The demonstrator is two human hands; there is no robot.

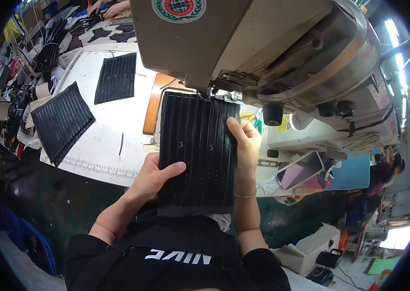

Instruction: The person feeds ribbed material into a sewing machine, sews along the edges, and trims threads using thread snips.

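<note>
Between my two hands is a black ribbed fabric panel (197, 145) with lengthwise strips and small white marks. Its far edge lies at the needle area of a sewing machine (209, 92). My left hand (154, 177) grips the panel's left edge, thumb on top and fingers hidden beneath. On the opposite edge, higher up, my right hand (244, 138) pinches the panel with its thumb on top. The near end of the panel hangs over the table edge toward my body.
More black ribbed panels lie on the white table (108, 121): one flat panel (116, 77) and a small stack (63, 123) overhanging the left edge. A phone (300, 169) and yellow-handled scissors (249, 118) are on the right. Another person's hands (112, 8) show at the far left.
</note>
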